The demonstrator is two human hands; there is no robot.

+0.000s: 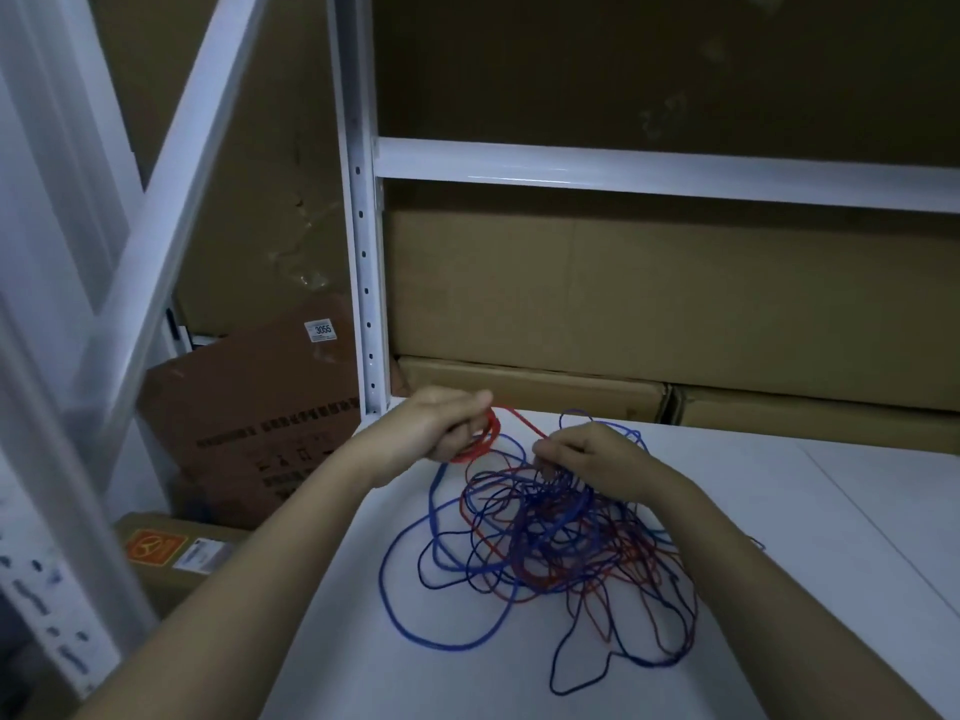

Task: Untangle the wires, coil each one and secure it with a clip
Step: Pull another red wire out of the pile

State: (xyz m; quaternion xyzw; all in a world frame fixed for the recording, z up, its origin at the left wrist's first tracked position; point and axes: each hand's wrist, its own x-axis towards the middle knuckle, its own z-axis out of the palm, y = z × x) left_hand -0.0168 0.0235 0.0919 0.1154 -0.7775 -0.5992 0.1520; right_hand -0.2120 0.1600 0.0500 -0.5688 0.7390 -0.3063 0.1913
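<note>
Coiling underway: left hand grips a red coil, right hand fingers pinch red wire above the tangle; next, I judge, draw more free.

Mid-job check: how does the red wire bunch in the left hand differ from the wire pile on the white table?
The red coil is one colour; the tangled pile mixes blue and red strands. The coil is small with tidy, stacked loops; the pile sprawls wide in loose, crossing loops. The left hand holds the coil in its grip above the white table; the pile lies on the table, the right hand pinching into its top. A red strand joins them. No clip is visible on either.
</note>
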